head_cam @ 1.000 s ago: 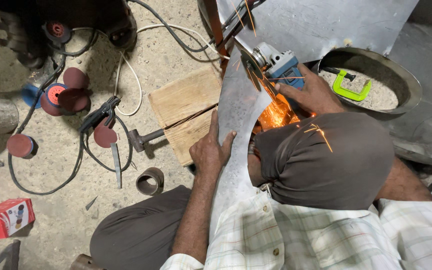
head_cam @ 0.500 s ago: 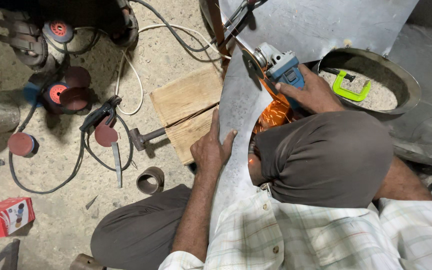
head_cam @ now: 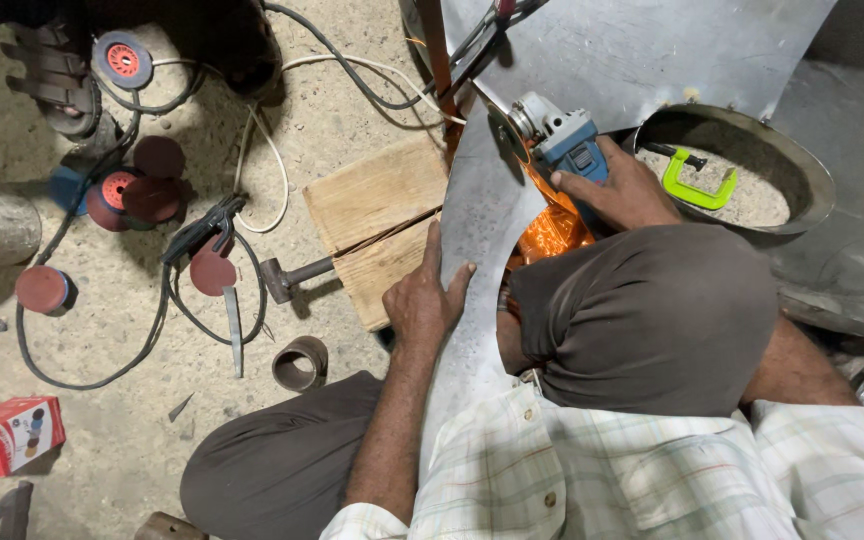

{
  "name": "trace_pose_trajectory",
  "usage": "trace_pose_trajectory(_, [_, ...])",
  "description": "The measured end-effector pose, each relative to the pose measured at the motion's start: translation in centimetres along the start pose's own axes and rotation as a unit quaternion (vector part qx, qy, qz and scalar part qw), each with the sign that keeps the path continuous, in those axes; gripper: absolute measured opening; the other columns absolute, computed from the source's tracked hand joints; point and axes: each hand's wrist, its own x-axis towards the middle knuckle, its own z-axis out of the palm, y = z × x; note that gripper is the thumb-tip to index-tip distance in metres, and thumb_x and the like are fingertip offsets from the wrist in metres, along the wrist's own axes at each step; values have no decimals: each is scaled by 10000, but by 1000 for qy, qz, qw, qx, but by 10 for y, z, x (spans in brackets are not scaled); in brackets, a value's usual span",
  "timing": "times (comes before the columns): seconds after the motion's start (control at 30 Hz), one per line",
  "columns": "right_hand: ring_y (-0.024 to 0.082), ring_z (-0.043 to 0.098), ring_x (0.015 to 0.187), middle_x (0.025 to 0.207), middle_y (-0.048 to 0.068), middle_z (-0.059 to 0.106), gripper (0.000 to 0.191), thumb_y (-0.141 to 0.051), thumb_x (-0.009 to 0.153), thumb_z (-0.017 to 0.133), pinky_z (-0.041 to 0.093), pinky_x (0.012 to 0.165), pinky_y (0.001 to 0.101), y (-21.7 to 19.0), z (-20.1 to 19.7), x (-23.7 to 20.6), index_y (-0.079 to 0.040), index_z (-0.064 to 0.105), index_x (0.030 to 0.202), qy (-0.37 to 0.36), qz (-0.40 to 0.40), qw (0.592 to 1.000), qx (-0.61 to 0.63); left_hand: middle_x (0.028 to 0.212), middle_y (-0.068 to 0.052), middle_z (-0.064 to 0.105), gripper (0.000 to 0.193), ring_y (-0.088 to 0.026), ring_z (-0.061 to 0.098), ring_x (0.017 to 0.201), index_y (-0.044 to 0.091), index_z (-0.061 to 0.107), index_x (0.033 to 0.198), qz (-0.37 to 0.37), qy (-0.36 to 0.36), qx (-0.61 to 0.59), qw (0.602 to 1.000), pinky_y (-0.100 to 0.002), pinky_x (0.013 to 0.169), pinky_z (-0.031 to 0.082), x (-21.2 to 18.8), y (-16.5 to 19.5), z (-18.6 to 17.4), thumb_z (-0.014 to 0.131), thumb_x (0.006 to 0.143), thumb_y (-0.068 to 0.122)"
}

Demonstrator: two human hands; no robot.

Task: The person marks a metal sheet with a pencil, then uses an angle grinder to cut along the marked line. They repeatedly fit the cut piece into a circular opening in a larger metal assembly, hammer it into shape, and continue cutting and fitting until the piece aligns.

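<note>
We are grinding along the curved cut edge of a metal sheet (head_cam: 472, 215): our right hand (head_cam: 620, 190) is wrapping closed around the blue body of an angle grinder (head_cam: 552, 135), whose disc is meeting the sheet edge near 12 o'clock, with an orange glow showing just below it. Our left hand (head_cam: 422, 300) is lying open, palm down and fingers spread, pressing the sheet flat at the centre of the view. We judge the step to be mid-pass, and the next move is calling for steady downward pressure from the flat hand while the disc is tracking the curve, with fingers kept clear of its path. The sheet is resting over a wooden block (head_cam: 377, 225) on a sandy concrete floor (head_cam: 132, 420). At 9 o'clock, reddish sanding discs (head_cam: 137, 185) and black cables (head_cam: 152, 330) are lying scattered; a hammer (head_cam: 292, 275) is sitting beside the block, a short pipe ring (head_cam: 300, 362) at 7 o'clock, a red box (head_cam: 4, 435) at 8 o'clock. At 2 o'clock a round metal pan (head_cam: 802, 170) is holding a green clamp (head_cam: 697, 180).
</note>
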Motion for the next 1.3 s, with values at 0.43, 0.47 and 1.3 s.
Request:
trace_pose_trajectory(0.43, [342, 723, 968, 1063, 215, 725, 797, -618, 849, 713, 560, 803, 467, 11, 5, 7, -62, 574, 1404, 12, -33, 999, -6, 519, -52, 610, 892, -172, 574, 414, 159, 413, 1567, 11, 13, 9, 1000, -366, 441, 453, 0, -7, 11, 794, 859, 544])
trace_pose_trajectory(0.47, [347, 726, 967, 1063, 214, 729, 798, -617, 847, 708, 562, 807, 472, 11, 6, 8, -65, 573, 1407, 11, -30, 999, -8, 519, -55, 613, 891, -178, 581, 414, 159, 408, 1569, 3, -1, 13, 1000, -370, 440, 457, 0, -7, 11, 792, 864, 546])
trace_pose_trajectory(1.3, [354, 742, 947, 1066, 243, 726, 824, -609, 845, 719, 594, 806, 481, 9, 3, 14, -38, 554, 1417, 1, -30, 1000, -2, 570, -62, 649, 897, -204, 642, 486, 194, 372, 1587, -34, -46, 16, 998, -392, 521, 511, 2, 2, 1, 762, 867, 561])
